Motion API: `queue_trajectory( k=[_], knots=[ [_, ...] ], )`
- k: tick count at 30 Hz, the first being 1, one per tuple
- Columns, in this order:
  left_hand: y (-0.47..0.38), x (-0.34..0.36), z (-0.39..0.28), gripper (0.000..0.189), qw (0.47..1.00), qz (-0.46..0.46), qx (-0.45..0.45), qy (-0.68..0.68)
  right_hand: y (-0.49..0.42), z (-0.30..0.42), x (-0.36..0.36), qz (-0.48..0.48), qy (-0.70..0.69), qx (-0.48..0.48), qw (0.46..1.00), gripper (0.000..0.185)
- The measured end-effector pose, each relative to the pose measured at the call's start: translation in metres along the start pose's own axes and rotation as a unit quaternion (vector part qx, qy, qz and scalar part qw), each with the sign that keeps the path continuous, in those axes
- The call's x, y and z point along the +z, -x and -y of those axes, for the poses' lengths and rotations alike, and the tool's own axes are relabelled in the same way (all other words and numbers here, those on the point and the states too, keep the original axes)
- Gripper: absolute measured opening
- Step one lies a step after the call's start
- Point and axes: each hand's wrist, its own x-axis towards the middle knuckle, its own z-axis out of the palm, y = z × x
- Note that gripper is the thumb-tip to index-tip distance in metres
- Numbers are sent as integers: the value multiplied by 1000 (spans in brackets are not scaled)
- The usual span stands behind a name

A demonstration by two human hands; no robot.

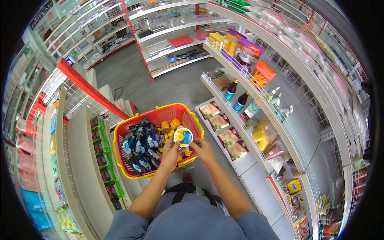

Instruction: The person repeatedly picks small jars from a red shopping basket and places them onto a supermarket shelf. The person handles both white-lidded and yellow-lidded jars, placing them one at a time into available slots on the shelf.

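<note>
Above a red plastic shopping basket [177, 110] with yellow handles, I see a small round tub [183, 137] with a white rim and a yellow and blue printed lid. My left hand [170, 154] grips the tub's lower left edge between thumb and fingers. At its lower right edge are the fingertips of my right hand [204, 150], which also seem to pinch it. Inside the basket, dark packets [141, 144] with pale blue prints fill the left part. Several yellow-lidded containers [175, 123] lie to their right, partly hidden by the tub and my hands.
Shelving on the right carries flat food packs [219, 122], dark bottles [241, 102] and an orange box [263, 73]. Green-edged packets [103, 150] line a low shelf at left. A red bar [90, 87] slants toward the basket. Grey floor [174, 75] extends ahead to another shelf unit [168, 45].
</note>
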Motion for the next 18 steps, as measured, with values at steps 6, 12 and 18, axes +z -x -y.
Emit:
queue_trajectory(
  k=[6, 12, 18],
  knots=[
    [32, 57, 4, 39, 972, 193, -92, -97, 89, 11, -87, -25, -135, -49, 989, 41],
    [83, 148, 52, 36, 943, 262, -139, -153, 191, -4, -169, -126, -186, -66, 972, 33],
    [149, 235, 109, 41, 892, 391, -181, -138, 298, -32, -243, -243, -239, -125, 932, 31]
  ],
)
